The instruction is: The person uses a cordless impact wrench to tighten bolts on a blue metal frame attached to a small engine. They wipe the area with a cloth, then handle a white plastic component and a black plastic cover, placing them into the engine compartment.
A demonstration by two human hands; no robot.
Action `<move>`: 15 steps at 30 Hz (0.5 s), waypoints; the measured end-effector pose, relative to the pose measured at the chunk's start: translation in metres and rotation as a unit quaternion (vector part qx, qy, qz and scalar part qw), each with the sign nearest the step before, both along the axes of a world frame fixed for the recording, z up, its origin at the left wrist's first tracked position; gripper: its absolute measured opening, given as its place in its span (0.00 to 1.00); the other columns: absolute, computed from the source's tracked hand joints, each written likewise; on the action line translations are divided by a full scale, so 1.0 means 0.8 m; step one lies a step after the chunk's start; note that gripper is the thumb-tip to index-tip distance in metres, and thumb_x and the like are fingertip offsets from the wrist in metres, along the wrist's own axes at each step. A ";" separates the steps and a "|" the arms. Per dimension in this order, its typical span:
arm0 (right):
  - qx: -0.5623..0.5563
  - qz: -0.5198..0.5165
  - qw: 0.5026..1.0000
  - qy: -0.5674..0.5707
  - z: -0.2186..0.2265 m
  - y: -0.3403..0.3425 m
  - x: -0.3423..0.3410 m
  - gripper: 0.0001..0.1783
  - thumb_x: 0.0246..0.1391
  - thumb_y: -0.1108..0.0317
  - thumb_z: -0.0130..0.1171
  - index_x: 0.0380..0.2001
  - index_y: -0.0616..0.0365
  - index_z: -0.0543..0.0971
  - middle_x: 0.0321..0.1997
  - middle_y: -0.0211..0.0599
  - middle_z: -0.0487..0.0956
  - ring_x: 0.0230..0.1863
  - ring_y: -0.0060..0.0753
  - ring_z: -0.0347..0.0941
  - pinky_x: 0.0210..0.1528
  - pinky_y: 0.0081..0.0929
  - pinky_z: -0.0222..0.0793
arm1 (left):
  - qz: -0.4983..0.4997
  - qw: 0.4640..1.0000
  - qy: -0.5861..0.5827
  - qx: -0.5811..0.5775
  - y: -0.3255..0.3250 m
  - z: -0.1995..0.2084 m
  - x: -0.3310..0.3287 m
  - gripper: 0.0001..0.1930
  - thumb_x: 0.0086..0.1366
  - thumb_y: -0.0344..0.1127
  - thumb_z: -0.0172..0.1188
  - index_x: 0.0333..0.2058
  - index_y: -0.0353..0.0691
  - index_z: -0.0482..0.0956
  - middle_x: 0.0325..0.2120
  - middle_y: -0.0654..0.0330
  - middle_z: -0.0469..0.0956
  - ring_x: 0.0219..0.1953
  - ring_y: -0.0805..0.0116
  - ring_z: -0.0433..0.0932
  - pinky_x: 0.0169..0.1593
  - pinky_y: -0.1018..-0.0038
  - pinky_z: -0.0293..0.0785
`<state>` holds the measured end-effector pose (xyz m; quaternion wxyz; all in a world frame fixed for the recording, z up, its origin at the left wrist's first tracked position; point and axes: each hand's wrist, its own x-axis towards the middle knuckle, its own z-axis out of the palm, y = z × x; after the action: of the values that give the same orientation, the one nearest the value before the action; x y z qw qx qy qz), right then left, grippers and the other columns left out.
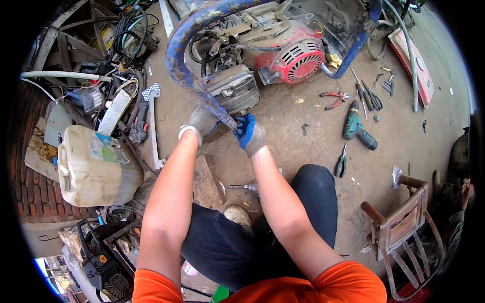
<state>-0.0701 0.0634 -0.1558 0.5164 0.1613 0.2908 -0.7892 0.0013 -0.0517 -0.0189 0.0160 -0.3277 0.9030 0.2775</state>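
A rusty blue tubular frame (177, 55) curves around a dirty engine with a red slotted cover (302, 61) and a grey finned cylinder head (235, 91). At the frame tube's lower end, my right hand (251, 135), in a grey glove with blue coating, has its fingers curled against the tip. My left hand (203, 122), gloved alike, is beside the same tube, just below the cylinder head. The tube hides most of its fingers. Whether a small part lies between the hands cannot be made out.
On the ground to the right lie a teal cordless drill (356, 126), red-handled pliers (334, 99), dark pliers (341, 161) and screwdrivers (360, 93). A wooden chair (404, 222) stands lower right. Leftward are a whitish plastic jerrycan (96, 169), an angle grinder (139, 123) and piled scrap.
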 end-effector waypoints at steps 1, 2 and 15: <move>0.034 -0.026 0.998 0.048 0.002 0.004 0.005 0.18 0.62 0.54 0.46 0.31 0.55 0.79 0.23 0.28 0.77 0.19 0.21 0.67 0.23 0.21 0.63 | 0.000 1.000 -0.006 -0.015 -0.003 -0.001 0.004 0.24 0.62 0.37 0.55 0.56 0.34 0.68 0.56 0.46 0.68 0.60 0.53 0.62 0.64 0.71 0.54; 0.067 -0.052 0.992 0.095 0.004 0.010 0.014 0.19 0.62 0.54 0.46 0.31 0.56 0.79 0.23 0.28 0.76 0.19 0.21 0.67 0.23 0.21 0.63 | -0.001 1.000 -0.012 -0.029 -0.006 -0.003 0.009 0.24 0.62 0.37 0.55 0.56 0.34 0.67 0.55 0.46 0.68 0.60 0.53 0.62 0.64 0.71 0.54; 0.191 -0.122 0.908 0.352 0.033 0.021 0.019 0.19 0.60 0.55 0.48 0.25 0.58 0.78 0.23 0.30 0.79 0.18 0.26 0.68 0.25 0.26 0.64 | -0.015 0.999 -0.015 -0.039 0.009 0.021 0.009 0.24 0.61 0.39 0.57 0.53 0.33 0.70 0.55 0.46 0.69 0.57 0.52 0.66 0.62 0.67 0.59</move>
<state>-0.0550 0.0804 -0.1293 0.2391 0.0030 0.5771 -0.7809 0.0082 -0.0446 -0.0025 0.0213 -0.3191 0.9173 0.2372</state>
